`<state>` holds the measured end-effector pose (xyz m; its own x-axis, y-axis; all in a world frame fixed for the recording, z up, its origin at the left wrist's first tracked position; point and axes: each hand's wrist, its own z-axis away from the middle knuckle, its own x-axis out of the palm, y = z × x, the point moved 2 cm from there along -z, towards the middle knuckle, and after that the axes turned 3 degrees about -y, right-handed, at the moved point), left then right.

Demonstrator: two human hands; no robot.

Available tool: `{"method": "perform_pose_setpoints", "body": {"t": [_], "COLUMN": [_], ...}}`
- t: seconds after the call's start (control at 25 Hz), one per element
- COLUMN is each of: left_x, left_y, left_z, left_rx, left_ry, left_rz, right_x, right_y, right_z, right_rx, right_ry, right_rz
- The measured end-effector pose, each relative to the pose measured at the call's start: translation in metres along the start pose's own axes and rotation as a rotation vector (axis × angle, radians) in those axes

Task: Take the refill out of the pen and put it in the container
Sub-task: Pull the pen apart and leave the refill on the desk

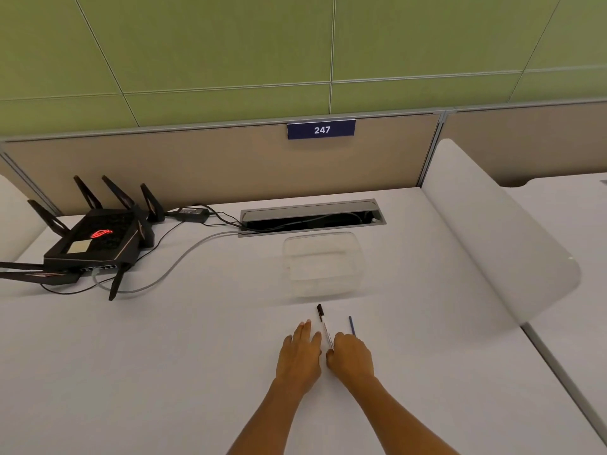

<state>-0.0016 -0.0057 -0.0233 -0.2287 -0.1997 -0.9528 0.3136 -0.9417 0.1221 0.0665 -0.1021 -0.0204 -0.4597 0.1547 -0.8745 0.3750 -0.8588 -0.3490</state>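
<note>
On the white bench [197, 339], I am seeing one router [98, 239] sitting idle at far left. My left hand [300, 354] is lying flat, fingers [303, 331] spread and holding nothing. One pen [325, 326], black cap on, is lying between the hands, my right hand [351, 357] curling at its near end; whether it is gripping, I cannot tell. One thin blue stick [352, 325], possibly a refill, is lying at right. The one clear container [323, 264] beyond is looking empty, so the task is barely starting.

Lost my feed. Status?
Left hand flat, open. Right hand curled by pen, grip unclear. Container empty. Nothing blocking.
</note>
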Motion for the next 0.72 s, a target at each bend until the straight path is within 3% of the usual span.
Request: {"method": "perform_pose_setpoints", "body": {"t": [0.28,0.56,0.72], "left_x": [-0.013,-0.047,-0.06], "left_y": [0.003,0.001,-0.004], "left_z": [-0.01,-0.026,-0.029], "left_rx": [-0.156,-0.471,-0.562], "left_ry": [0.087,0.213,0.236], "left_rz": [0.331,1.319,1.697], "right_x": [-0.013,-0.044,-0.062], "right_y": [0.001,-0.005,-0.007], "right_z": [-0.005,-0.013,-0.022], "right_rx": [-0.055,-0.277,-0.282], "right_ry": [0.072,0.141,0.158], "right_rz": [-0.103,-0.11,-0.225]}}
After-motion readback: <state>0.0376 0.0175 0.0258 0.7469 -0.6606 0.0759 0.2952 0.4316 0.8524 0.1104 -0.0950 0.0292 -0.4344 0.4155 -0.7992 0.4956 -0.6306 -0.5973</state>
